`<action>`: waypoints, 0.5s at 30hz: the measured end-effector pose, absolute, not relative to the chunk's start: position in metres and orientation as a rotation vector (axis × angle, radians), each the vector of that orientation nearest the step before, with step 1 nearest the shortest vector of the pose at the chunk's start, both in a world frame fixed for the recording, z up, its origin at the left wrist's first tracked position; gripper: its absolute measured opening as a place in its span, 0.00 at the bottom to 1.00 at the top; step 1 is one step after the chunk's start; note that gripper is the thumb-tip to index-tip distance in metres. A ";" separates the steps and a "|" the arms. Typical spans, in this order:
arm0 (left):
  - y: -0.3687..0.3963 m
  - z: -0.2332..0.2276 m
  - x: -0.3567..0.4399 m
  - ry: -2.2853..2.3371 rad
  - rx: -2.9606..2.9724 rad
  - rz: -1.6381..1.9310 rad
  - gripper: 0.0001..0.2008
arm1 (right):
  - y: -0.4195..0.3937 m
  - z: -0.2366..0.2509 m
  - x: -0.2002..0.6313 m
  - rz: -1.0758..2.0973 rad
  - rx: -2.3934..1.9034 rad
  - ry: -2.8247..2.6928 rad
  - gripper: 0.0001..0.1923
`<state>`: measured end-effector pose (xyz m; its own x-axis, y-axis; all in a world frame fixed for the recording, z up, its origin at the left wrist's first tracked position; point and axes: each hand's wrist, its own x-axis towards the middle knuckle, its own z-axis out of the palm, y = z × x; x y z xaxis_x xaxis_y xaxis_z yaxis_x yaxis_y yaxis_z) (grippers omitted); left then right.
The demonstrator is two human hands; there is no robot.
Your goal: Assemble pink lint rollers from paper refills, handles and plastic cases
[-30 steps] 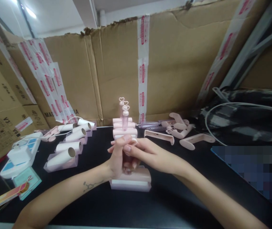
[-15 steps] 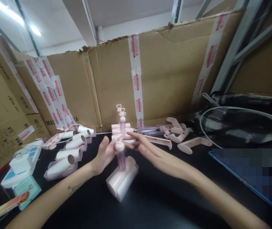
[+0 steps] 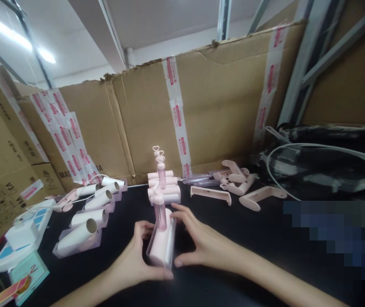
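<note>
Background, head view: taped cardboard (image 3: 220, 98) stands behind a black tabletop (image 3: 220, 290).
Roller: pink (image 3: 159, 251), in a clear tray, a tube (image 3: 161, 217) upright on it; it lies between the hands, one end toward the person.
Left hand: (image 3: 132, 258) grip spread wide, fingers by the left side, thumb across the near end; firm contact cannot be told.
Right hand: (image 3: 203, 241) grip also wide, fingertips by the far right edge, thumb just off the near corner.
Cupped stance: probably steadies the roller from both sides.
Rear row: (image 3: 164, 188) similar rollers, apparently lined up for order.
White rolls: (image 3: 88, 217) in trays at left, seemingly grouped apart.
</note>
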<state>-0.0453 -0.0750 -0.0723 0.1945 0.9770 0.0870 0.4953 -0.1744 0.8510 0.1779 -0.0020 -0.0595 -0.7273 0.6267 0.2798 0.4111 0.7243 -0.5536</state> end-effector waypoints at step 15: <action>-0.083 -0.005 -0.085 2.413 2.235 0.000 0.18 | 0.005 -0.063 0.122 0.195 -0.536 -2.514 0.27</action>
<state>-0.0853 -0.0827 -0.0055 -0.0706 0.9917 0.1076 0.9917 0.0815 -0.0996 0.1216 0.0046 -0.0632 -0.7653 0.4144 0.4926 0.3336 0.9098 -0.2471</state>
